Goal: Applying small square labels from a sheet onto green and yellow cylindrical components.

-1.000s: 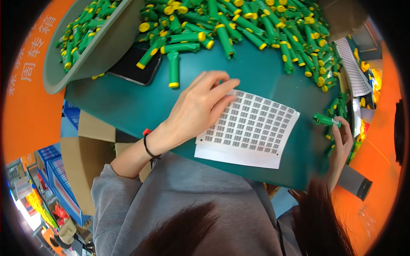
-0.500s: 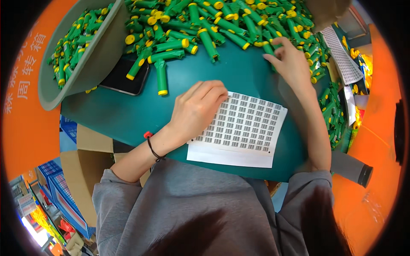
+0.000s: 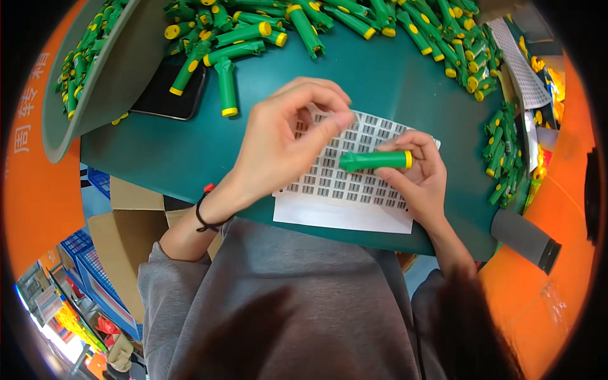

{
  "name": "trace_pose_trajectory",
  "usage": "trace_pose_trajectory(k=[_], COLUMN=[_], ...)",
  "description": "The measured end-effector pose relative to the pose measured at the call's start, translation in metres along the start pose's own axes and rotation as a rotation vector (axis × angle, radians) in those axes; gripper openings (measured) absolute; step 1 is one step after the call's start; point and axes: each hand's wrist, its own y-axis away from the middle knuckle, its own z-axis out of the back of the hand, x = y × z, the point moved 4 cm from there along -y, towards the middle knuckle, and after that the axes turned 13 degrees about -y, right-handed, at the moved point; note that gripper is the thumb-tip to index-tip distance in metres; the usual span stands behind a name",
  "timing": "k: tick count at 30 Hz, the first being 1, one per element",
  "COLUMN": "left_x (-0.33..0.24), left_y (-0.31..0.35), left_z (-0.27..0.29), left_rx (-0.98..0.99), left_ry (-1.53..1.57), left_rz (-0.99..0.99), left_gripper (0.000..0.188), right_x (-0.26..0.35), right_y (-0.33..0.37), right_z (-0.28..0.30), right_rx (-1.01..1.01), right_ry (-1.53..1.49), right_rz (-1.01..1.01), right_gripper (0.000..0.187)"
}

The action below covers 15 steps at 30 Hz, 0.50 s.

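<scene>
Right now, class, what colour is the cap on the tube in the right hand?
Yellow, on a green tube held in the right hand; head view shows it.

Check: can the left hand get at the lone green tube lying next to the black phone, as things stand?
Probably yes. The left hand hovers over the sticker sheet, pinching something too small to make out. Bare teal table lies between it and the lone green tube by the black phone; nothing blocks the way.

Your left hand (image 3: pixel 285 142) hovers at ten o'clock of your right hand (image 3: pixel 418 174), thumb and forefinger pinched; your right hand's fingers curl closed, palm up.
</scene>
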Motion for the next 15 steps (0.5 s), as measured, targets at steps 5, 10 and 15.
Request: trace_pose_trajectory(k=[5,10,15], left_x=[-0.029,-0.028,-0.030], left_y=[0.012,0.011,0.012], left_z=[-0.017,-0.024,-0.027], left_rx=[0.217,0.206,0.219], left_ry=[-0.065,-0.125,-0.136], left_rz=[-0.003,-0.038,-0.033], left_gripper=[0.007,0.009,0.010], right_x=[-0.006,-0.008,-0.006], right_y=[-0.006,0.000,0.002], right_z=[-0.001,-0.003,-0.003], right_rx=[0.086,0.122,0.126], right_ry=[-0.032,0.022,0.083], right_rz=[0.005,0.034,0.052], right_gripper=[0.035,0.037,0.038])
